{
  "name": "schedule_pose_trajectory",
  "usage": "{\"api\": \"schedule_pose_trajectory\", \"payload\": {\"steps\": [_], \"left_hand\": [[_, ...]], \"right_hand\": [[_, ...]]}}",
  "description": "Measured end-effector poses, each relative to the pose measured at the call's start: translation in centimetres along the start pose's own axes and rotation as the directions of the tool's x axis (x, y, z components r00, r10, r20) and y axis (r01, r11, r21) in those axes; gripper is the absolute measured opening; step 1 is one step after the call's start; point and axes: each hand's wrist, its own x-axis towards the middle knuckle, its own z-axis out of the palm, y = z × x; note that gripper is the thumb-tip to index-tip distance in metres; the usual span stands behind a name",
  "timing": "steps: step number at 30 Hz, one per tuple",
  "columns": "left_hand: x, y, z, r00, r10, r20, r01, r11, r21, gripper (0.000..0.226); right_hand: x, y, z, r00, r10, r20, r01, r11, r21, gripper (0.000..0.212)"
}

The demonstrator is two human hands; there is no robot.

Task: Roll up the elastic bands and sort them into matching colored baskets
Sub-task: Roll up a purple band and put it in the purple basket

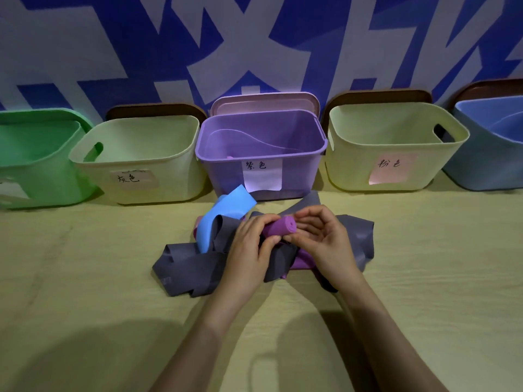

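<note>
Five containers line the far edge of the yellow-green table [85,278], and I read their places from the heap of bands in the middle. At about ten o'clock sits the green basket [42,176], partly cut off by the edge of view. At eleven is a cream basket [175,176] with a handwritten paper label [133,178]. The purple bin [300,171] is at twelve, just behind the heap. It carries a white label [261,174], and a pink lid [263,104] leans upright behind it. At one o'clock stands a second cream basket [353,165] with a pink label [392,168], and at two the blue basket [481,165].

In the heap, a blue band [226,210] loops up at its eleven o'clock side, and a wide grey band [192,264] sprawls from eight o'clock across to three, lying flat in folds on the cloth.

Both hands meet over the middle of the heap. The left hand [249,244] has its fingers curled over the top of the purple roll [280,226], with the thumb pressing from below. The right hand [325,239] cups the roll's spiral end, fingers bent round it and thumb touching its underside. The roll is held just above the grey band, six o'clock of the purple bin, and its loose purple tail trails down under the right palm.
</note>
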Motion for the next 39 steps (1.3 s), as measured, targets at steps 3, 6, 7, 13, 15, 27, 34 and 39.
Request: {"api": "schedule_pose_trajectory", "payload": {"steps": [3,6,7,13,15,27,34,39], "left_hand": [[1.1,1.4,-1.0,0.995,-0.080,0.057,0.082,0.996,-0.040,0.027],[3.3,4.3,-2.7,0.994,-0.100,0.048,0.103,0.993,-0.060,0.026],[4.3,5.1,-3.3,0.993,-0.113,0.044,0.117,0.990,-0.082,0.026],[11.6,9.9,-7.4,0.990,-0.142,0.019,0.142,0.967,-0.209,0.029],[13.6,10.4,-8.6,0.980,-0.192,0.041,0.196,0.937,-0.290,0.030],[20.7,4.2,-9.4,0.841,-0.534,0.092,0.520,0.749,-0.409,0.019],[23.2,-0.5,-7.4,0.683,-0.703,0.200,0.723,0.608,-0.330,0.029],[24.2,-2.9,-6.9,0.634,-0.738,0.230,0.772,0.592,-0.231,0.033]], "right_hand": [[0.4,-2.0,0.5,0.999,0.044,0.010,-0.044,0.999,-0.018,0.035],[2.0,-5.9,1.0,0.999,0.041,0.020,-0.040,0.998,-0.047,0.034],[2.8,-7.3,1.2,0.999,0.031,0.027,-0.029,0.997,-0.066,0.035],[8.8,-15.2,3.2,0.994,-0.089,0.056,0.099,0.974,-0.205,0.040],[10.8,-17.0,3.9,0.996,-0.047,0.072,0.059,0.984,-0.170,0.036],[21.3,-14.4,7.0,0.943,0.329,0.055,-0.297,0.905,-0.305,0.006],[24.9,-7.6,7.0,0.844,0.535,-0.036,-0.513,0.787,-0.343,0.019],[26.6,-5.5,6.9,0.782,0.621,-0.047,-0.592,0.719,-0.365,0.018]]}}
